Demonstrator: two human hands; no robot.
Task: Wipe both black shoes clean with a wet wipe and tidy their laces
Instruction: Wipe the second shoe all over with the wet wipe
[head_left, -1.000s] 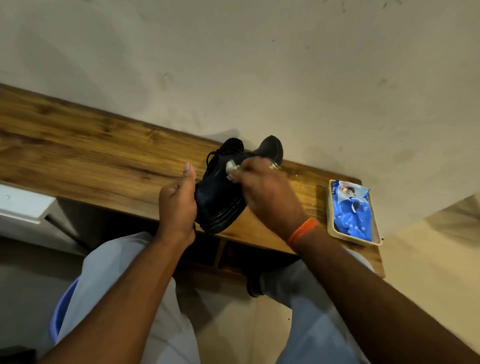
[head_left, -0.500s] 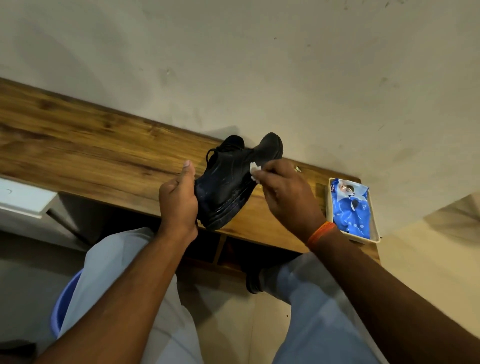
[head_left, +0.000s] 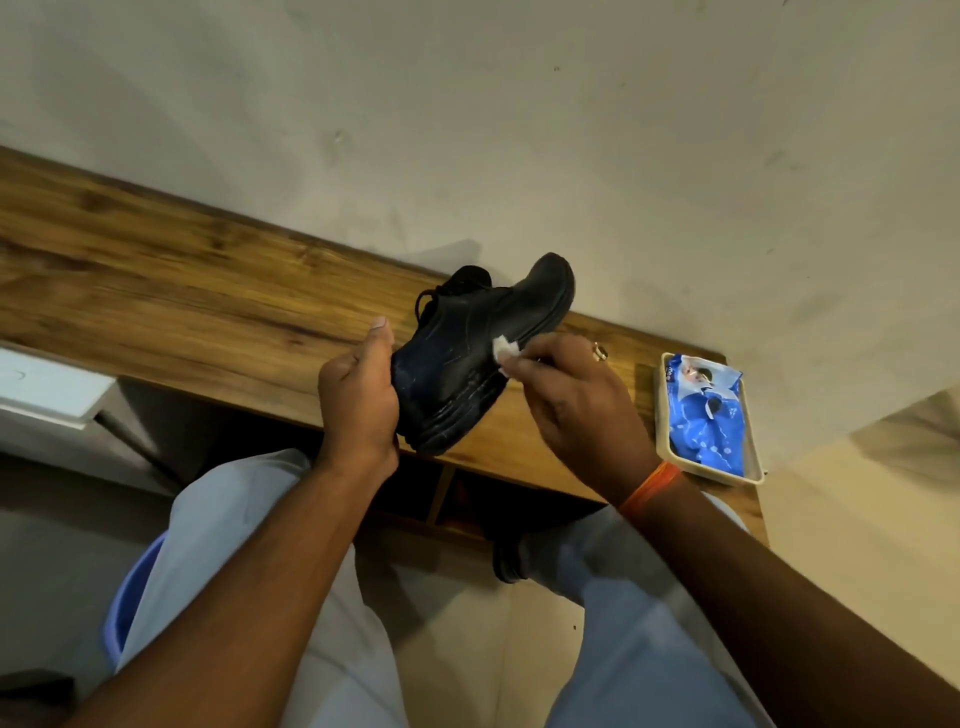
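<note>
A black lace-up shoe (head_left: 470, 343) is tilted on its side over the wooden shelf (head_left: 171, 291), toe pointing up to the right, sole facing right. My left hand (head_left: 358, 395) grips its heel end, thumb raised along the upper. My right hand (head_left: 571, 405) pinches a small white wet wipe (head_left: 505, 352) against the shoe's side just above the sole. Wet streaks show on the leather. The laces hang loose by the shoe's opening. A second black shoe (head_left: 506, 558) is partly visible on a foot below the shelf.
A cream tray (head_left: 662, 431) holding a blue wet-wipe pack (head_left: 706, 415) sits at the shelf's right end. The wall stands right behind the shelf. A white board (head_left: 47, 389) lies at the left, and a blue tub's edge (head_left: 124, 608) shows beside my left knee.
My right hand has slid with the wipe from the shoe's upper down and right toward the sole edge. The left hand and shoe have stayed nearly still.
</note>
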